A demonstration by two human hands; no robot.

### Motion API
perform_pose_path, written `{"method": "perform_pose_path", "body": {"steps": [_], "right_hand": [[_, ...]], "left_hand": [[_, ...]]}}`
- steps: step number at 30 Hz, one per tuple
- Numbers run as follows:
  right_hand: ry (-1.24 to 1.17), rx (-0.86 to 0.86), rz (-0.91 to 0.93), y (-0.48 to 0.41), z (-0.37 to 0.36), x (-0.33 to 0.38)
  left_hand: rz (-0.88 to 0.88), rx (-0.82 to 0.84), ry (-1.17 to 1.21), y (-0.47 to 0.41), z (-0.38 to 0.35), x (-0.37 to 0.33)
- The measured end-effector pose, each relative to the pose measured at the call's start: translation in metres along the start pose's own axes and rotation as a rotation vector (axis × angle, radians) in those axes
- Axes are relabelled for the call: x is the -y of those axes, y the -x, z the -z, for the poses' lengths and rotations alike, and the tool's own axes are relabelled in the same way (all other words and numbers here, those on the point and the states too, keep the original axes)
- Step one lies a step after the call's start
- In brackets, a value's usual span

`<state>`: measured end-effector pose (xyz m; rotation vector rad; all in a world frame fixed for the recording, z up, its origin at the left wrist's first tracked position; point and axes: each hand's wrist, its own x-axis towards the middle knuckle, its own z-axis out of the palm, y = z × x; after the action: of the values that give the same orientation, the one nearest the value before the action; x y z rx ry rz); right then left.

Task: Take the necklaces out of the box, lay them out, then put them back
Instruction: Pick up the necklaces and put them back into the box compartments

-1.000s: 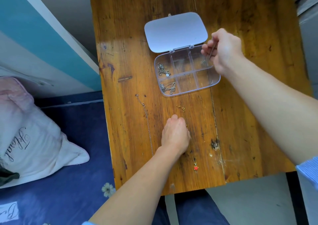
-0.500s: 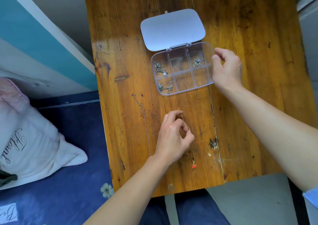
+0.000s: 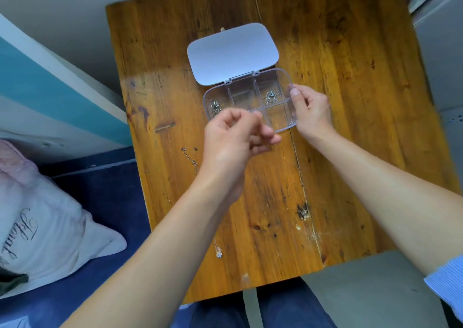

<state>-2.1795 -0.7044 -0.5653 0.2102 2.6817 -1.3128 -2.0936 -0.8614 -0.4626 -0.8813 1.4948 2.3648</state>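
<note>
The clear compartment box (image 3: pixel 283 119) lies open on the wooden table (image 3: pixel 355 157), its white lid (image 3: pixel 233 51) folded back. My right hand (image 3: pixel 312 112) grips the box's right edge, thumb on the rim. My left hand (image 3: pixel 233 139) hovers over the box's near-left part with fingers pinched together; the gold chain with the red pendant is off the table and mostly hidden in that hand. One silver necklace (image 3: pixel 271 97) sits in the far-right compartment, another (image 3: pixel 215 105) in the left one. A silver chain (image 3: pixel 190 159) with a small pendant (image 3: pixel 218 253) lies stretched on the table, partly under my left arm.
The table's left edge meets a dark blue bed cover (image 3: pixel 105 277) with a pale pillow (image 3: pixel 42 217). A white and teal wall (image 3: pixel 45 77) runs along the left. A dark knot mark (image 3: pixel 303 211) shows on the table's near right. My legs sit below the front edge.
My left hand gathered the gold necklace off the table and rose toward the box. My right hand shifted onto the box's right edge and took hold of it.
</note>
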Motion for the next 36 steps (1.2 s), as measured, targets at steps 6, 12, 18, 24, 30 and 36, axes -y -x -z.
{"method": "perform_pose_path", "body": {"steps": [6, 12, 18, 24, 30, 36], "right_hand": [[-0.001, 0.008, 0.009, 0.004, -0.009, -0.002], [-0.012, 0.007, 0.015, 0.004, -0.005, -0.001], [-0.023, -0.002, 0.027, -0.002, 0.002, 0.004], [-0.026, -0.029, 0.006, -0.005, 0.017, -0.008], [0.013, -0.042, -0.033, -0.009, 0.044, -0.021], [0.171, -0.317, 0.036, 0.042, 0.078, -0.045]], "left_hand": [[0.100, -0.045, 0.163, -0.035, -0.006, -0.023], [0.166, -0.152, -0.048, -0.067, -0.009, 0.004], [-0.149, -0.085, -0.750, -0.073, -0.001, 0.012], [-0.385, -0.039, -1.044, -0.067, 0.009, 0.012], [-0.421, -0.307, -1.061, -0.060, 0.062, 0.017], [-0.039, -0.258, -1.058, -0.074, 0.067, 0.041]]}}
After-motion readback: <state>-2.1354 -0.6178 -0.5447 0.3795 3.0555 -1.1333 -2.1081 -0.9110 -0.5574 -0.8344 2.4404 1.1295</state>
